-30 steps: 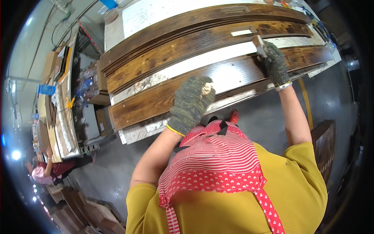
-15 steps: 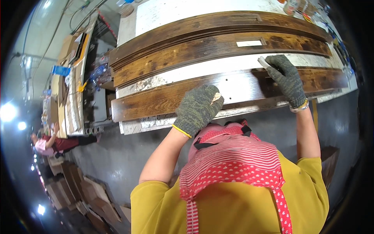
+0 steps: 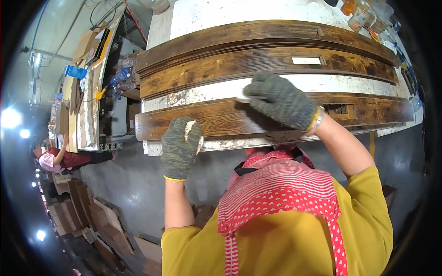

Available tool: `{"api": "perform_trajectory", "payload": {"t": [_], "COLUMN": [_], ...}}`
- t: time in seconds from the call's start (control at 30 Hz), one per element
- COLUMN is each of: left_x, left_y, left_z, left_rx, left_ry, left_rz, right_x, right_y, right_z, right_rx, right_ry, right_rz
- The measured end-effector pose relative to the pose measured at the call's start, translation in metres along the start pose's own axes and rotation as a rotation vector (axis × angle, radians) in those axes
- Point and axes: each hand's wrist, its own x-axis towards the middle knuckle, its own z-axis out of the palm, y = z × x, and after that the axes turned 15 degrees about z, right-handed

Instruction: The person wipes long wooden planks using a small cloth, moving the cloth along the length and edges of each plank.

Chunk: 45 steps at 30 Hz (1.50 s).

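A long dark-stained wooden board (image 3: 221, 120) lies along the near edge of the white worktable (image 3: 212, 87). Over its middle, my right hand (image 3: 282, 101) in a dark green knit glove is closed on a small white pad (image 3: 241, 95), mostly hidden by the fingers. At the board's near left edge is my left hand (image 3: 181, 152), gloved alike and closed around a crumpled cream cloth (image 3: 189, 130). A rectangular slot (image 3: 337, 109) shows in the board right of my right hand. Behind lie two more stained boards, a middle one (image 3: 202, 72) and a far one (image 3: 221, 40).
Bottles (image 3: 358, 18) and clutter stand at the table's far right corner. A second bench (image 3: 87, 101) with cardboard, a blue item and plastic bottles is at the left. Another person (image 3: 60, 156) stands beside it. Cardboard pieces (image 3: 108, 221) lie on the floor at lower left.
My right hand has swept left along the near board with the white pad, uncovering the slot. My left hand has moved left with the cream cloth. The whole view has shifted slightly.
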Motion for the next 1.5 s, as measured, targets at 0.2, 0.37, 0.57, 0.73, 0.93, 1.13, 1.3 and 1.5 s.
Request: {"api": "perform_trajectory", "payload": {"t": [0.2, 0.37, 0.57, 0.73, 0.93, 1.13, 1.3, 1.5], "left_x": [-0.005, -0.002, -0.001, -0.004, -0.007, -0.001, -0.007, 0.001], "left_y": [-0.051, -0.059, -0.065, -0.066, -0.071, -0.06, -0.068, -0.059], "left_z": [-0.011, -0.012, -0.01, -0.009, -0.008, -0.013, -0.011, -0.009], "left_rx": [0.205, 0.081, 0.107, 0.149, 0.131, 0.006, 0.12, 0.125], "left_ry": [-0.183, -0.229, -0.23, -0.211, -0.249, -0.286, -0.304, -0.19], "left_rz": [0.617, 0.575, 0.648, 0.678, 0.658, 0.472, 0.591, 0.698], "right_x": [0.053, 0.065, 0.068, 0.069, 0.066, 0.057, 0.056, 0.05], "right_y": [-0.021, -0.025, -0.031, -0.034, -0.042, -0.032, -0.03, -0.044], "right_z": [0.051, 0.06, 0.055, 0.054, 0.064, 0.066, 0.064, 0.067], "right_rx": [-0.065, -0.121, -0.137, -0.253, -0.178, -0.088, -0.137, -0.127], "right_ry": [-0.139, -0.236, -0.176, -0.33, -0.244, -0.101, -0.196, -0.154], "right_rz": [0.008, 0.002, 0.04, 0.143, 0.067, 0.057, 0.106, 0.12]}}
